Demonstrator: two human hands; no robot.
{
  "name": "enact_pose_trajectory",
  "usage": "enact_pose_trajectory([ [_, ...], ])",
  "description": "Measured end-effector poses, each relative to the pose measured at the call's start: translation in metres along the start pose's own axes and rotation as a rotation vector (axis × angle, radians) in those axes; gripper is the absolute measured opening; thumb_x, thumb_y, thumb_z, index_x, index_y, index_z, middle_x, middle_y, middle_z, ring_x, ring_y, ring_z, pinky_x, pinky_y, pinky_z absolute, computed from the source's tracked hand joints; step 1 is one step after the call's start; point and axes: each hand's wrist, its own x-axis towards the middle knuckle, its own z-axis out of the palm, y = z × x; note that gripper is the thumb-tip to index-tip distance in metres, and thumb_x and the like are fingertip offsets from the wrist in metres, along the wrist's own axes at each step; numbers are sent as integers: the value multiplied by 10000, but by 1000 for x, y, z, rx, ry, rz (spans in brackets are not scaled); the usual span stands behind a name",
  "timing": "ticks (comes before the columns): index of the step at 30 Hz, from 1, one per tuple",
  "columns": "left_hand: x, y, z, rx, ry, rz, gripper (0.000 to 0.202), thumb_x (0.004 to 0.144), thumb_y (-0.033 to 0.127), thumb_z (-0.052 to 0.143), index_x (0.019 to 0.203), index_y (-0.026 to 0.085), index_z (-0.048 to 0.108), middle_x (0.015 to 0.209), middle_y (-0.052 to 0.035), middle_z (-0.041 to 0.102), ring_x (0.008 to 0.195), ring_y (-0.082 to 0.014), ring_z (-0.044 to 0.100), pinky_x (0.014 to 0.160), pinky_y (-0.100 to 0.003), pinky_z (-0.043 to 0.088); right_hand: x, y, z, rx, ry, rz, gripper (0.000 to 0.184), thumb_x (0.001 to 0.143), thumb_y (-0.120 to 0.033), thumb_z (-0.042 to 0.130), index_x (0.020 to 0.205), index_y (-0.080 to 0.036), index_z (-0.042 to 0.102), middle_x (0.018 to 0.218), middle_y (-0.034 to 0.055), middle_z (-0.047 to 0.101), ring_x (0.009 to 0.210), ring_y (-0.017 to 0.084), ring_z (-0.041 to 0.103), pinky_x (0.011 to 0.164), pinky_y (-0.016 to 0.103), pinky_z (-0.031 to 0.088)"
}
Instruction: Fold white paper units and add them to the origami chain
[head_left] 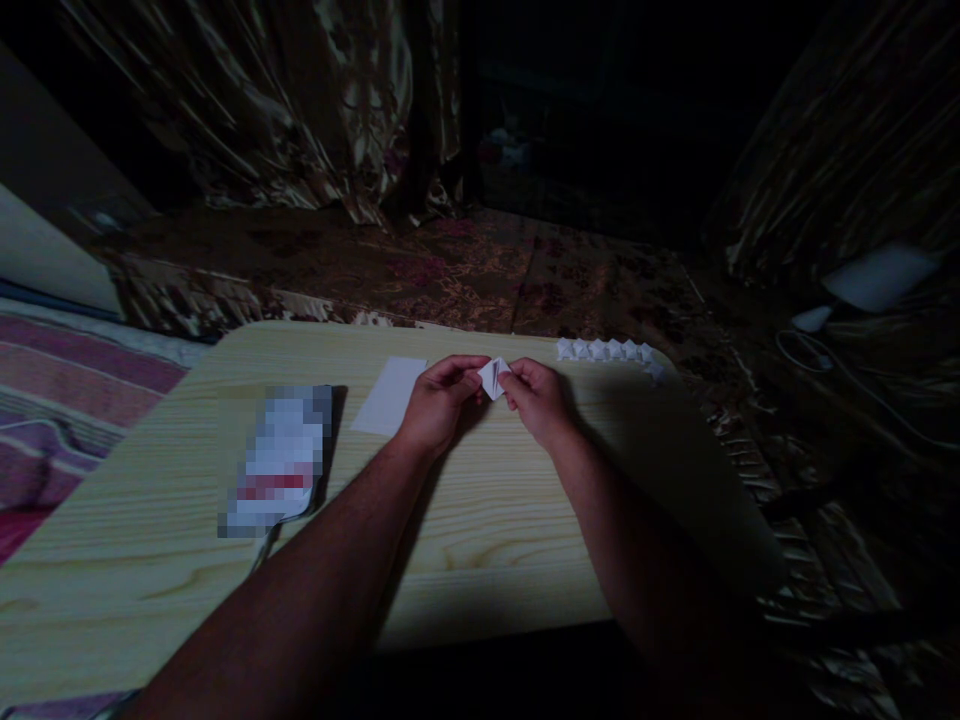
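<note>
Near the far edge of the surface [495, 500], the left hand [439, 402] and right hand [538, 396] are closely pinching a small folded paper [492, 379] from opposite sides, probably steadying its folds

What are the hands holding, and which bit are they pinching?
A small, white, diamond-shaped piece of folded paper: the left hand holds it by its left side, the right hand by its right side.
</note>
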Motion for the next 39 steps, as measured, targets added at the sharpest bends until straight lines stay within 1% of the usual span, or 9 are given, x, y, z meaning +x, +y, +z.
enact_pose_trajectory([
  [9, -2, 1, 2, -7, -22, -1, 287, 662, 207, 742, 925, 163, 635, 783, -14, 628, 658, -99, 570, 613, -225, 454, 3, 10, 0, 41, 50, -6, 219, 759, -386, 594, 712, -180, 536, 524, -59, 487, 451, 69, 405, 438, 204, 280],
  [14, -1, 0, 1, 3, 29, 0, 316, 648, 227, 757, 925, 157, 622, 734, -10, 632, 643, -110, 588, 641, -249, 477, 2, 8, 1, 104, 48, 6, 207, 765, -375, 597, 730, -186, 520, 510, -68, 483, 420, 64, 395, 416, 199, 293],
  [20, 0, 4, -1, -54, 68, -50, 352, 657, 260, 749, 974, 154, 640, 691, -4, 620, 605, -109, 583, 613, -254, 484, 3, 9, 3, 122, 34, 32, 188, 741, -327, 613, 811, -192, 501, 585, -49, 570, 421, 63, 412, 413, 192, 317],
  [23, 0, 4, 0, -60, 71, -48, 346, 668, 283, 746, 973, 150, 648, 753, -26, 640, 631, -111, 585, 596, -244, 474, 2, 7, 6, 44, 59, -45, 251, 721, -263, 621, 935, -195, 509, 665, -31, 606, 512, 86, 500, 475, 196, 382],
  [26, 0, 2, 1, -39, 68, -45, 350, 665, 314, 756, 959, 150, 659, 775, -31, 645, 647, -118, 586, 594, -246, 468, -1, 4, 8, -93, 118, -200, 388, 694, -198, 629, 1070, -202, 532, 915, 31, 637, 742, 127, 588, 608, 226, 464],
  [28, 0, 0, 1, -26, 65, -40, 357, 655, 332, 767, 947, 153, 666, 791, -34, 652, 668, -127, 592, 619, -258, 472, -3, 1, 8, -195, 124, -300, 340, 699, -185, 620, 1036, -204, 588, 1031, 57, 612, 876, 151, 588, 671, 240, 481],
  [32, -1, -1, 2, 31, 35, -26, 369, 688, 374, 744, 973, 150, 676, 810, -41, 664, 681, -129, 592, 653, -265, 473, -5, 1, 6, -319, 136, -398, 108, 737, -215, 601, 831, -193, 648, 892, 37, 610, 832, 148, 575, 680, 247, 471],
  [34, -2, 0, 5, 66, -10, -23, 397, 682, 378, 749, 995, 145, 675, 852, -54, 677, 732, -146, 607, 702, -277, 480, -4, 4, 5, -327, 168, -366, 78, 750, -245, 599, 786, -189, 639, 790, 16, 606, 734, 133, 559, 650, 246, 459],
  [39, -6, 2, 12, 143, -127, 12, 551, 529, 302, 848, 1019, 130, 666, 946, -71, 690, 835, -182, 616, 799, -303, 478, -2, 9, 5, -269, 216, -224, 133, 777, -306, 566, 727, -186, 590, 647, -18, 587, 609, 115, 541, 569, 225, 432],
])
